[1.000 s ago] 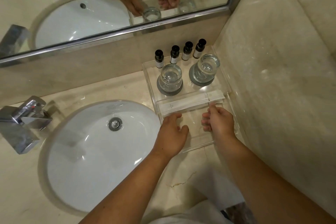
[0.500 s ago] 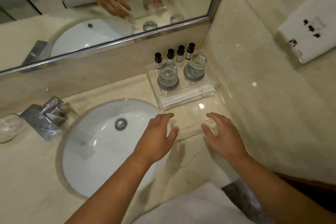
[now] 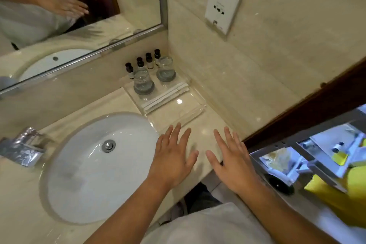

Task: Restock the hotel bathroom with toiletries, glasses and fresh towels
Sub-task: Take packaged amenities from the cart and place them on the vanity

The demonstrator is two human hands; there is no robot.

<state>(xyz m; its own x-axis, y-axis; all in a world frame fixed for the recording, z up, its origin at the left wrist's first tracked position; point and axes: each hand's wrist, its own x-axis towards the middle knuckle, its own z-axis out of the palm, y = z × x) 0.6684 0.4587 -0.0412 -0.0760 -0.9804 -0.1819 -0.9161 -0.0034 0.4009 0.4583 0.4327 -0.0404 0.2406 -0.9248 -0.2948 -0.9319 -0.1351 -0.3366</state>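
Empty and spread open, my left hand (image 3: 172, 161) and right hand (image 3: 234, 161) hover near the clear tray (image 3: 198, 112), so one sloppy reach could easily tip those glasses (image 3: 143, 82).

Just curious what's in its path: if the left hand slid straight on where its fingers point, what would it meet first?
Most likely the near rim of the clear tray, right ahead of the left hand; its height above the counter is unclear.
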